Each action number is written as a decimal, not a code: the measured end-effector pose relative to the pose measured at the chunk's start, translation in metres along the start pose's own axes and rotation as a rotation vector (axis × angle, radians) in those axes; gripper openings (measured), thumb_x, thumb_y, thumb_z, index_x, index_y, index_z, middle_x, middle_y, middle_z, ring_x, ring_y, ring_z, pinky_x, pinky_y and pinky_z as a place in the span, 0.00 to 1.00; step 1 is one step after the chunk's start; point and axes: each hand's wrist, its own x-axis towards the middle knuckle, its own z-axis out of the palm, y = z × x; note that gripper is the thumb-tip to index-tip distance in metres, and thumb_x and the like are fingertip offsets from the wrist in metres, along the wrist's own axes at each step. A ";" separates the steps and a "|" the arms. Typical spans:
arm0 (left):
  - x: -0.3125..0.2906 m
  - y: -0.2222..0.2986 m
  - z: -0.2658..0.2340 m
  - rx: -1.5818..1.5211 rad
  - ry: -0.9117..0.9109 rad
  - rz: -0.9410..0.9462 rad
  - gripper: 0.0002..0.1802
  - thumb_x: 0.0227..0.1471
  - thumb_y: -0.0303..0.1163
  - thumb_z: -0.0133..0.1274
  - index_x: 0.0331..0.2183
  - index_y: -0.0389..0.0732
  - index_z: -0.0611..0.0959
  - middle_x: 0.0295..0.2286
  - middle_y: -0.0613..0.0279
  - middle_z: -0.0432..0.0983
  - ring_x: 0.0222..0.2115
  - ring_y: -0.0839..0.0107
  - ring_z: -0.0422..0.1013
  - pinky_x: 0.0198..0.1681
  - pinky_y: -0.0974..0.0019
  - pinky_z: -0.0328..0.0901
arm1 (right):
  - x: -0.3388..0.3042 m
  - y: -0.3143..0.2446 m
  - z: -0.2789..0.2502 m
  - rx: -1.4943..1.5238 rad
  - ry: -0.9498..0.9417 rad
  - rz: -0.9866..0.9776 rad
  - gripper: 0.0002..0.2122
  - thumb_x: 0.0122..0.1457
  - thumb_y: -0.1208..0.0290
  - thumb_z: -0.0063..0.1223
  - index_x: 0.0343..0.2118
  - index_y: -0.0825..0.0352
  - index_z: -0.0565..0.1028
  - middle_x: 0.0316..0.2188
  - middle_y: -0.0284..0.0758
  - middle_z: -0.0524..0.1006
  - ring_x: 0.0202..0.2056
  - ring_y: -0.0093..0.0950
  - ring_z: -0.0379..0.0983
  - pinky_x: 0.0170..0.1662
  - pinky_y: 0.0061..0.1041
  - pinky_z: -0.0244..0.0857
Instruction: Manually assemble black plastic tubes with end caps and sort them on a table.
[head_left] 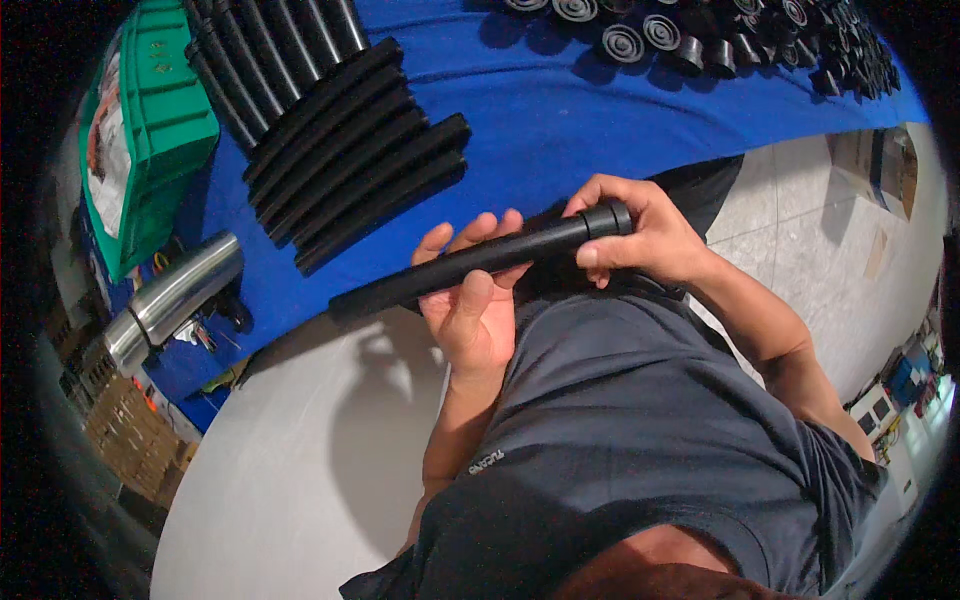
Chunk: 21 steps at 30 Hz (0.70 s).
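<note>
A long black tube [470, 262] lies slantwise in front of my body, its right end higher than its left. My left hand [472, 318] bears it across the palm, with the thumb on the near side and the fingertips showing beyond. At the right end sits a round black cap [606, 219], wider than the tube. My right hand [650, 235] grips this cap between thumb and fingers. On the far side, a row of similar black tubes [355, 160] rests on a blue cloth-covered table [530, 110].
Several small black round caps [660, 33] cluster at the table's far right. A green crate [165, 130] with white material inside stands far left, and a shiny metal flask [175, 300] lies near the table's left edge. A cardboard box [875, 165] is on the floor at right.
</note>
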 end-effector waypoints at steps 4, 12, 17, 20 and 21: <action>-0.002 -0.001 -0.017 0.005 0.043 -0.075 0.19 0.56 0.28 0.54 0.49 0.41 0.69 0.46 0.45 0.73 0.49 0.46 0.70 0.48 0.46 0.73 | 0.002 0.002 -0.004 -0.615 0.065 -0.550 0.25 0.47 0.69 0.69 0.47 0.70 0.70 0.40 0.38 0.75 0.44 0.31 0.73 0.47 0.29 0.67; 0.001 -0.003 -0.007 -0.066 0.064 -0.083 0.16 0.54 0.29 0.56 0.45 0.42 0.72 0.45 0.45 0.74 0.47 0.46 0.72 0.46 0.50 0.74 | 0.002 -0.005 0.000 -0.778 0.068 -0.577 0.17 0.49 0.68 0.65 0.39 0.69 0.73 0.28 0.37 0.75 0.29 0.28 0.73 0.31 0.26 0.64; -0.003 -0.005 -0.016 -0.012 0.035 -0.090 0.15 0.55 0.26 0.55 0.45 0.41 0.71 0.44 0.44 0.73 0.48 0.49 0.71 0.47 0.51 0.74 | 0.003 0.001 0.002 -0.733 0.111 -0.574 0.16 0.50 0.68 0.65 0.38 0.69 0.74 0.24 0.35 0.74 0.25 0.24 0.71 0.27 0.25 0.62; -0.004 -0.007 -0.014 0.015 0.071 -0.084 0.15 0.55 0.26 0.55 0.45 0.41 0.71 0.44 0.44 0.74 0.48 0.48 0.72 0.46 0.51 0.74 | 0.006 0.005 -0.002 -0.711 0.100 -0.588 0.17 0.49 0.68 0.66 0.39 0.69 0.74 0.23 0.34 0.74 0.25 0.24 0.70 0.27 0.24 0.62; -0.004 -0.007 -0.013 0.019 0.104 -0.091 0.15 0.55 0.27 0.55 0.45 0.40 0.71 0.44 0.44 0.74 0.47 0.48 0.72 0.46 0.51 0.75 | 0.005 0.005 -0.004 -0.701 0.077 -0.518 0.18 0.49 0.67 0.66 0.40 0.70 0.73 0.25 0.35 0.75 0.27 0.25 0.71 0.29 0.25 0.63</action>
